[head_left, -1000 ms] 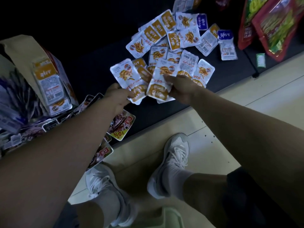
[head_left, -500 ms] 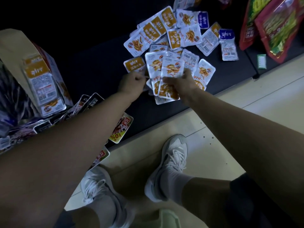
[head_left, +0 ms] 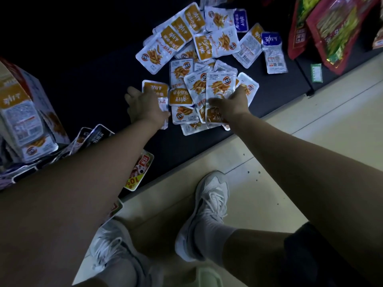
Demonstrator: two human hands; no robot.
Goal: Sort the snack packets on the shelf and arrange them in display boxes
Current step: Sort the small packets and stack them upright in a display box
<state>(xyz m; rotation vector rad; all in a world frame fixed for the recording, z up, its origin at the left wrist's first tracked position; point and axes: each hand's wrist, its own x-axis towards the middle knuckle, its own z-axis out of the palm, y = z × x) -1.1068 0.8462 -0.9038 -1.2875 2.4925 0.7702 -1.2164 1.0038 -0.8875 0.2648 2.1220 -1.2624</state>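
My right hand [head_left: 232, 105] pinches a fanned stack of packets [head_left: 220, 90], flat, glossy rectangles. Just left of that grip, my left hand [head_left: 145, 104] lies straight-fingered on an orange-banded packet [head_left: 155, 88]. Beyond both hands, crinkly loose packets [head_left: 186, 23] overlap on the matte black shelf [head_left: 83, 79].

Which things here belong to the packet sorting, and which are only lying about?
Job: loose white-and-orange foil snack packets; the stack pinched in the right hand; left hand touching the pile; cardboard display box.
Lying about: big red-and-green snack bags; small green tag; red "10%" packet.
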